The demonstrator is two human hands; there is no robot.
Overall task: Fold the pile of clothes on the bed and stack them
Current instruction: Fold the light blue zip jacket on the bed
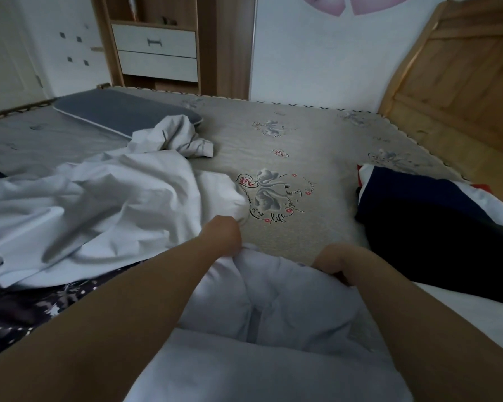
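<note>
On the near side of the bed (pixel 317 134), both the left hand (pixel 224 232) and right hand (pixel 333 264) have fingers curled, gripping the far edge of a white garment (pixel 273 300), with a rumpled white pile (pixel 99 204) at left.

Nearest, between both forearms, a pale bluish-white cotton garment (pixel 273 300), bunched, gripped at its far edge by the left hand (pixel 222 232) and the right hand (pixel 336 264). To the left on the grey flower-printed mattress cover (pixel 311 146), a rumpled white cloth pile (pixel 99 198) overlapping a dark speckled fabric (pixel 26 309) at the near left edge, with a flat grey-blue pillow (pixel 122 113) behind. To the right, a folded navy garment stack (pixel 436 236), before the tan wooden headboard (pixel 462 82).
</note>
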